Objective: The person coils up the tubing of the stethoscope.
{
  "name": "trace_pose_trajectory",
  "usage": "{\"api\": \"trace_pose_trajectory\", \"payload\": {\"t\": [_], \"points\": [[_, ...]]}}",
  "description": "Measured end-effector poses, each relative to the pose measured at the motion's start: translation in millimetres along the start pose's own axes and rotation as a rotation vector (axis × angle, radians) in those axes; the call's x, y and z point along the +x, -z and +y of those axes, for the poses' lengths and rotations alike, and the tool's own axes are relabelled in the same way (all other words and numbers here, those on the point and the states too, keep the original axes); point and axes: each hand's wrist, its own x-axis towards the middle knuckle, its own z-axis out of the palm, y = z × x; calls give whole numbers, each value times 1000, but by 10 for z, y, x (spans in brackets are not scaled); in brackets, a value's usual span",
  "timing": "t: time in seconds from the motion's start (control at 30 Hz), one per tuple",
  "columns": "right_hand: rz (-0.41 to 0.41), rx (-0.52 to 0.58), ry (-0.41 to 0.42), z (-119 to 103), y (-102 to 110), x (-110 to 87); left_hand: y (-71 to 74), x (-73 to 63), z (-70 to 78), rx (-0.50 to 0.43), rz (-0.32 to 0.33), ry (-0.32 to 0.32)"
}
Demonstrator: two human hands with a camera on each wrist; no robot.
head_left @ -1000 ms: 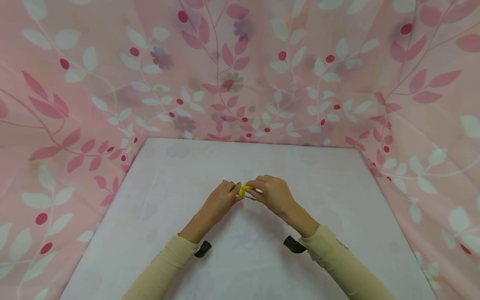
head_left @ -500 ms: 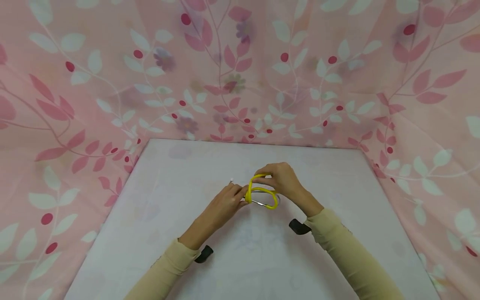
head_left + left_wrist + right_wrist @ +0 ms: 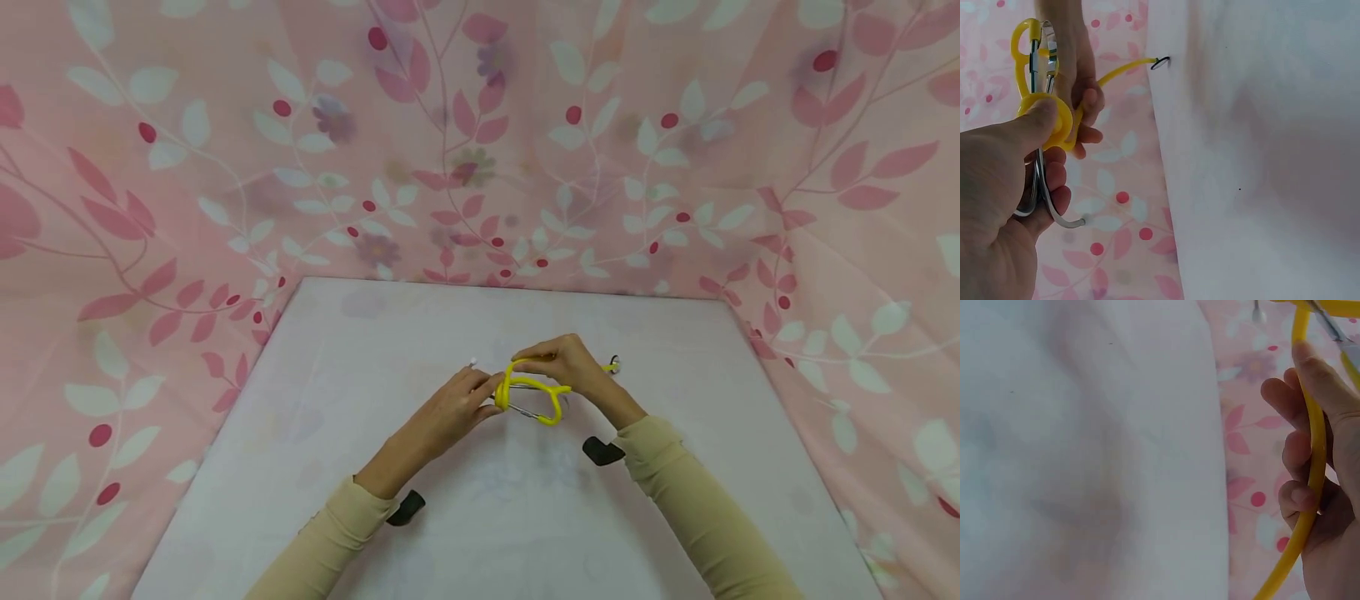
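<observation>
Frame [image 3: 1040,165] and tube [image 3: 1317,428] are gripped by the left hand [image 3: 457,402], tube alone by the right hand [image 3: 567,365], with a ring [image 3: 616,364] at the latter's three o'clock.

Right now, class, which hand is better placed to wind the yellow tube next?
Probably the right hand: it holds the yellow tube by its loose length, while the left hand is busy gripping the metal piece and the coil.
</observation>
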Motion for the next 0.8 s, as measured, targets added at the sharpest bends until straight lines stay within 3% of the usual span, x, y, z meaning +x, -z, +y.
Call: {"api": "trace_pose_trajectory", "payload": {"t": [0.13, 0.37, 0.43, 0.57, 0.63, 0.8], "points": [[18, 63, -38, 57, -112, -54, 3, -1, -16, -41, 17, 16], [49, 52, 48, 95, -297, -139, 27, 39, -76, -57, 70, 45], [66, 74, 12, 86, -340, -158, 40, 54, -93, -53, 80, 51], [90, 125, -148, 62, -416, -195, 62, 78, -124, -51, 85, 71], [75, 91, -198, 43, -449, -221, 62, 83, -141, -47, 83, 86], [35, -45, -189, -23, -517, -300, 17, 89, -189, -38, 73, 127]]}}
